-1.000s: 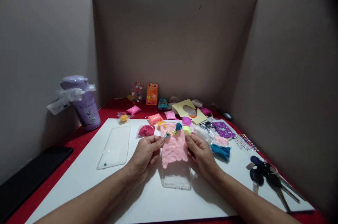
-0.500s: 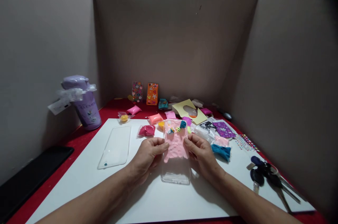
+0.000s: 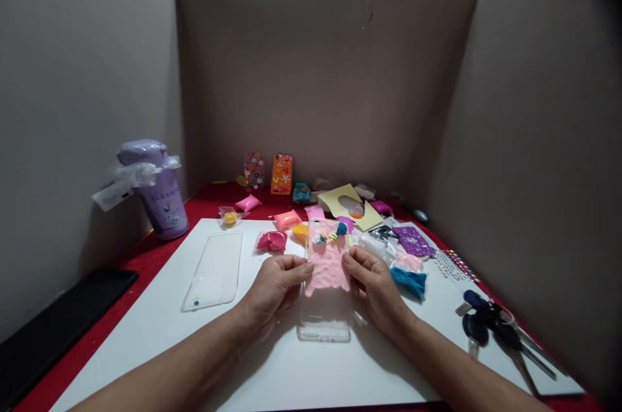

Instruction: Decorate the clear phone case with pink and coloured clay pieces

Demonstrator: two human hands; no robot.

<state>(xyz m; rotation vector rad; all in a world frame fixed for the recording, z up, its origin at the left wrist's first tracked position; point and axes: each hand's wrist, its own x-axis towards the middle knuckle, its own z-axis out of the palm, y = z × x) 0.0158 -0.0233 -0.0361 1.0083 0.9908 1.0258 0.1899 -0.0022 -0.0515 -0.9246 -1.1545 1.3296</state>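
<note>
Between my two hands is a clear phone case (image 3: 324, 324), held tilted above the white board (image 3: 160, 360). Pink clay (image 3: 326, 273) with a ragged lower edge covers its upper part, while the lower part is bare and see-through. Near its top sit small twisted clay pieces in blue, yellow and white (image 3: 333, 237). My left hand (image 3: 279, 286) grips the case's left edge, thumb on the front. On the right edge, my right hand (image 3: 372, 282) does the same; the fingers behind the case are partly hidden.
A second clear phone case (image 3: 214, 273) lies on the left. Several clay packets, such as a red one (image 3: 272, 241) and a blue one (image 3: 409, 281), lie farther back. Keys and scissors (image 3: 505, 331) are at right. A purple tumbler (image 3: 162, 201) stands at left.
The phone case is still in both hands and tips very slightly, its top shifting a little to the right. The whole view has shifted slightly too.
</note>
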